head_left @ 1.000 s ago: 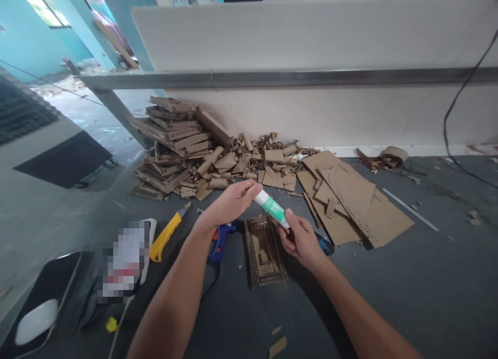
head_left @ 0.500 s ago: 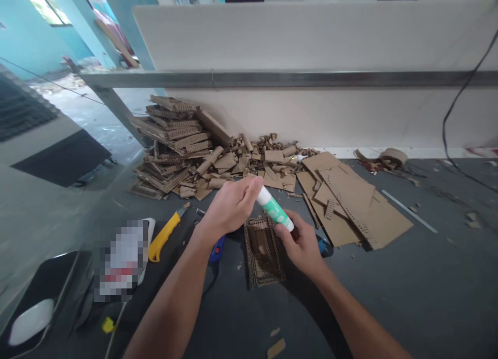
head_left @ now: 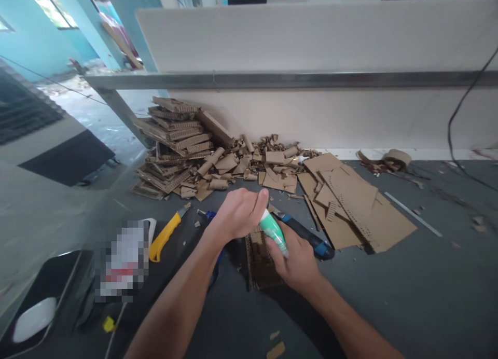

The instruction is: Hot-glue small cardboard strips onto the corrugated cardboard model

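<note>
A green and white glue tube (head_left: 273, 231) is held between both hands above a small corrugated cardboard tray (head_left: 261, 268). My left hand (head_left: 239, 213) closes round the white upper end of the tube. My right hand (head_left: 293, 258) wraps the lower green part. The hands hide much of the tray, which lies on the dark table. Just behind my right hand is a black and blue cutter (head_left: 311, 238). Partly behind my left hand lies a blue tool (head_left: 211, 215).
Stacked cardboard pieces (head_left: 175, 136) and scraps (head_left: 241, 162) lie at the back. Flat cardboard sheets (head_left: 354, 203) and a metal ruler (head_left: 412, 213) are to the right. On the left are a yellow cutter (head_left: 165, 237), a phone (head_left: 42, 291) and a white case (head_left: 35, 319).
Both hands have moved down slightly with the tube, now covering more of the tray. More of the black and blue cutter shows. The view has shifted a little.
</note>
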A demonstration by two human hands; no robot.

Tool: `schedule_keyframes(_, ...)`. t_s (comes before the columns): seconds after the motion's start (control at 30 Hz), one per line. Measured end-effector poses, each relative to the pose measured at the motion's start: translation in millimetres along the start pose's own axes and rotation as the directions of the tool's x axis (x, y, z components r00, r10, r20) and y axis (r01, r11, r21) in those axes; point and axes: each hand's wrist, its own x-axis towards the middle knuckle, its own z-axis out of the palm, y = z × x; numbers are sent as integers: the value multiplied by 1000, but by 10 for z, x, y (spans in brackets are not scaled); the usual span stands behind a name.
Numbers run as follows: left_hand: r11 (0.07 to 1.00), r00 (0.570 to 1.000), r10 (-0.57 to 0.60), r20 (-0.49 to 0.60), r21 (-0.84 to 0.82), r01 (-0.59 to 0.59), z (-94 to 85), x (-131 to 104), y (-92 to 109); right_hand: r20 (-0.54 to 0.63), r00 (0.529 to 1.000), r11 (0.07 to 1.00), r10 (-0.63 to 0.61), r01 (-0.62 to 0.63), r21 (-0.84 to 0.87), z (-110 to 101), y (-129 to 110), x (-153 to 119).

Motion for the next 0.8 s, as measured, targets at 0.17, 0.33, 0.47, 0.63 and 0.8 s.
schedule_keyframes(0.17, 989, 999, 16, -30, -150, -20, 10, 15, 54, 248, 912, 783, 326, -408, 469, 3, -39, -86)
schedule_keyframes(0.33, 930, 997, -62, -38, -366, 44, -68, -13, 77, 383, 842, 511, 380, -537, 671, 95, 34, -125)
schedule_keyframes(0.47, 786, 990, -105, 97, -602, 142, -178, -58, 10, 328, 846, 561, 419, -526, 639, 84, 87, -47)
schedule_keyframes(0.63, 803, 980, -130, 153, -563, 195, -370, -151, -113, 300, 896, 712, 329, -444, 544, 44, 137, 25)
schedule_keyframes(0.8, 864, 933, -360, -2, -378, 332, -638, -383, -363, 358, 919, 880, 168, -304, 366, -59, 248, 72)
